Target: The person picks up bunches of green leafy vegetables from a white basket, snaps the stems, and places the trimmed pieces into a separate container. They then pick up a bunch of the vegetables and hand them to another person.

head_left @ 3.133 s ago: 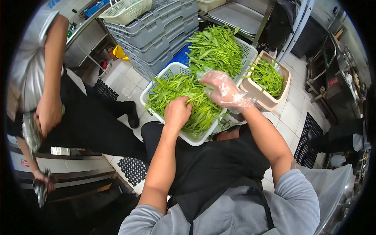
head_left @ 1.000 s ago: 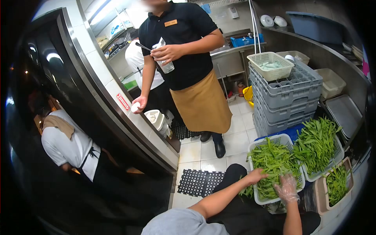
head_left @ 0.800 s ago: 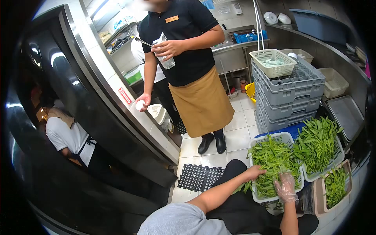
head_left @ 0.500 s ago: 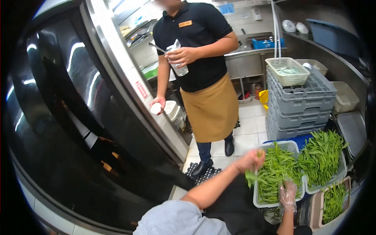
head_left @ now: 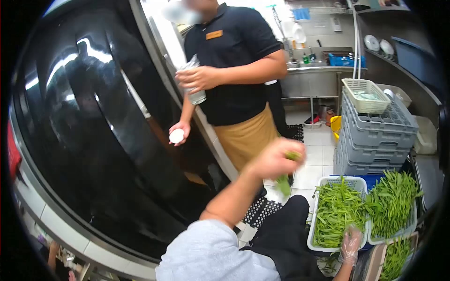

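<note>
My bare left hand (head_left: 281, 159) is raised in front of the co-worker's apron, its fingers closed round a few green stems whose leaves (head_left: 283, 185) hang below, blurred. In the gloved state of clear plastic, my right hand (head_left: 350, 244) lies at the lower right corner of a white basket (head_left: 311, 229), fingers apart against the cut greens (head_left: 337, 213). Beside it, a second basket (head_left: 414, 220) holds long leafy stems (head_left: 393, 201). More greens (head_left: 395, 260) fill a container below, partly cut off.
A co-worker in a black shirt (head_left: 239, 51) stands ahead, holding a clear glass (head_left: 197, 96) and a small white round thing (head_left: 176, 136). Stacked grey racks (head_left: 379, 140) stand behind the baskets. A glossy black surface (head_left: 93, 140) is at left, a sink (head_left: 309, 82) at the back.
My left hand has moved up and left, away from the basket, with the stems. My right hand remains at the basket's lower right. The view has turned left, and the co-worker appears closer.
</note>
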`<state>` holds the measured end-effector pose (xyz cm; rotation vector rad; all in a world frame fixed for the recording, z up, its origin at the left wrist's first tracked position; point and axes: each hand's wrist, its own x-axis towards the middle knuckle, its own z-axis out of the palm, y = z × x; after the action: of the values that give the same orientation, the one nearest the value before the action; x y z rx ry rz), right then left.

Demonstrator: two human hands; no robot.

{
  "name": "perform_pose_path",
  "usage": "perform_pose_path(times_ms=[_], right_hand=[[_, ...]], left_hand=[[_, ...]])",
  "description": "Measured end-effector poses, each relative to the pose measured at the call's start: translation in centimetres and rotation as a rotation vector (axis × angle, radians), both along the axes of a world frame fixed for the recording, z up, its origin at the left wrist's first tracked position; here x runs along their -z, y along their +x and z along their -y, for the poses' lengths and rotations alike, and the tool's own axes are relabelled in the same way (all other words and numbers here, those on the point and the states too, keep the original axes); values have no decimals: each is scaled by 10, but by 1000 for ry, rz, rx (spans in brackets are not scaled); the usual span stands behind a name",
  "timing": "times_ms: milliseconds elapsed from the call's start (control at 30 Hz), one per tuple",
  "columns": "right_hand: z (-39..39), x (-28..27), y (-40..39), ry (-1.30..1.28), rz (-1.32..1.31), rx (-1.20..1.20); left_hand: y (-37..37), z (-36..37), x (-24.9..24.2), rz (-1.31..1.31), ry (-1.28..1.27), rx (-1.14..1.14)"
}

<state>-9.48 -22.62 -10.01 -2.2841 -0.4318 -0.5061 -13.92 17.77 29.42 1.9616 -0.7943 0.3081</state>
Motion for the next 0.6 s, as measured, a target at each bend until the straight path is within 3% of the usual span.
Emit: perform_pose_path(times_ms=[33,100,167,233,300,600], right_hand=[[6,0,-2,9,-11,0],[9,-2,-1,26,-26,-33],[9,-1,-7,37,-27,-4],[9,8,-7,34,11,1],[8,13,-8,30,-42,2],[8,-2,-11,34,-32,-12]], left_hand=[[39,8,63,-166,186,-107],[78,50,189,-578,222,-174],[89,63,291,-462,488,-158],[92,77,349,-532,470,-210],[83,86,366,-460,506,-243],[77,92,364,-449,708,-315]])
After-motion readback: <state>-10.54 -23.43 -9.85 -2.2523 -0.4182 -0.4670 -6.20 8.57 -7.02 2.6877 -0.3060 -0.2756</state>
